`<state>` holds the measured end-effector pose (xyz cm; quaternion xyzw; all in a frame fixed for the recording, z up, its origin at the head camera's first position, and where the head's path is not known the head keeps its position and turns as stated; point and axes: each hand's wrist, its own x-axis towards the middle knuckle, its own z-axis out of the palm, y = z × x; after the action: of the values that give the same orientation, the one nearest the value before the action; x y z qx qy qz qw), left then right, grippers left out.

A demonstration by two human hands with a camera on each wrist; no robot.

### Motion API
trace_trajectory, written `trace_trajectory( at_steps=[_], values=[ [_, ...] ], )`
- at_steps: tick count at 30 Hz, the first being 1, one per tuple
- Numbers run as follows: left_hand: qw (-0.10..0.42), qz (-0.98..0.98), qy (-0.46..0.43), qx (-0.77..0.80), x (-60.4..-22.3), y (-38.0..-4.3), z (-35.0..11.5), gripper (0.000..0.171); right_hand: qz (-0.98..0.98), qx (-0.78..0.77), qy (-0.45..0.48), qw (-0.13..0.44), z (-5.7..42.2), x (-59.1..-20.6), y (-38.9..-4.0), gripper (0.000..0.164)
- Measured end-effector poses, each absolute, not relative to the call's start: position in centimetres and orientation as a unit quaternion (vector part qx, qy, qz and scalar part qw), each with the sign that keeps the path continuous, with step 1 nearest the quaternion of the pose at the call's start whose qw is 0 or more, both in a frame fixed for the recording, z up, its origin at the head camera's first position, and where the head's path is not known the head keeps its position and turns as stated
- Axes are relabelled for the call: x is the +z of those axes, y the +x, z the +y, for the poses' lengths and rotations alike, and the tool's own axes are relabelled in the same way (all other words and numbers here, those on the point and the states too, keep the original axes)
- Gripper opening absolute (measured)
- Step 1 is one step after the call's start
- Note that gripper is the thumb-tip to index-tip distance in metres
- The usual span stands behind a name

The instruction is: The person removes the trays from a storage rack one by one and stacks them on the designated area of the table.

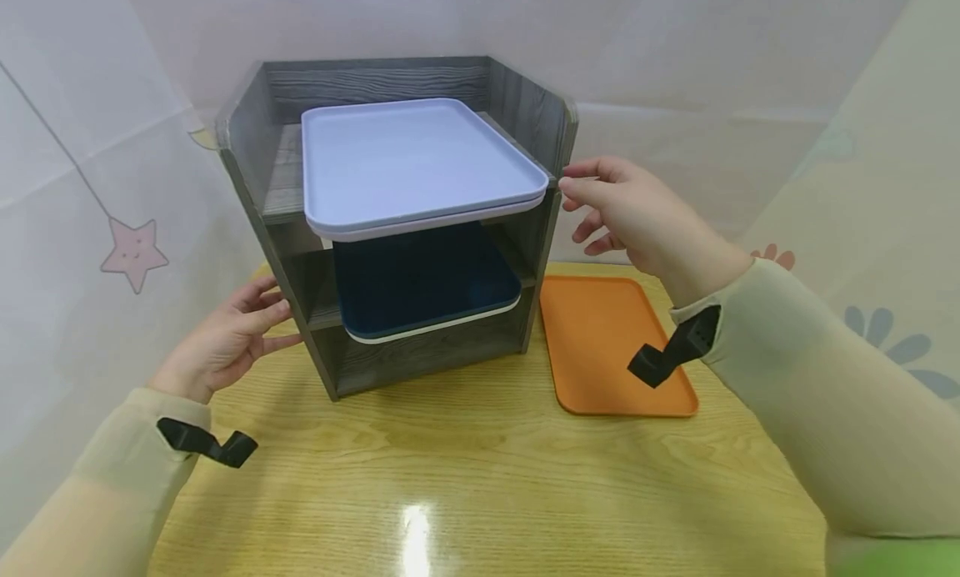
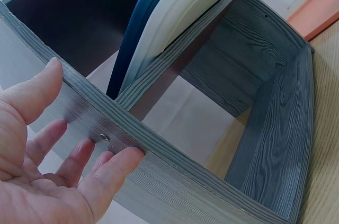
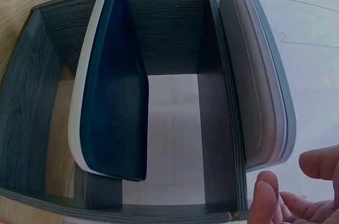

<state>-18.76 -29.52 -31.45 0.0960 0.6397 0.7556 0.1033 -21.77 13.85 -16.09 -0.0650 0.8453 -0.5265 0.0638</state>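
A grey wood-grain shelf unit [image 1: 525, 114] stands on the table. Stacked on its top level are a light blue tray [image 1: 420, 164] and a pale lavender tray [image 1: 420, 225], both jutting out in front. A dark blue tray [image 1: 427, 281] lies on a cream-white tray [image 1: 442, 320] on the shelf below. My left hand [image 1: 225, 339] is at the unit's left side, its fingertips against the side panel in the left wrist view. Beside the upper right edge, near the light blue tray's corner, my right hand [image 1: 637, 214] has relaxed, spread fingers and holds nothing.
An orange tray [image 1: 607, 335] lies flat on the wooden table [image 1: 465, 469], right of the unit. Pale cloth [image 1: 675, 60] with printed shapes hangs behind and along both sides. The unit's bottom level has an open front.
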Motion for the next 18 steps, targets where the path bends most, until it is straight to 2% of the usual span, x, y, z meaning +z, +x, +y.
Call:
trace_trajectory(
  at_steps=[7, 12, 18],
  values=[
    [0.102, 0.642, 0.087, 0.755, -31.4, -18.7, -29.4, 0.053, 0.846, -0.529, -0.009, 0.06, 11.0, -15.2, -22.8, 0.048],
    [0.101, 0.64, 0.086, 0.756, -31.4, -18.8, -29.2, 0.053, 0.847, -0.528, 0.005, 0.065, 9.7, -15.0, -23.3, 0.048],
    [0.102, 0.637, 0.092, 0.758, -31.4, -18.9, -29.0, 0.051, 0.85, -0.524, 0.021, 0.049, 9.0, -15.2, -23.7, 0.04]
  ],
)
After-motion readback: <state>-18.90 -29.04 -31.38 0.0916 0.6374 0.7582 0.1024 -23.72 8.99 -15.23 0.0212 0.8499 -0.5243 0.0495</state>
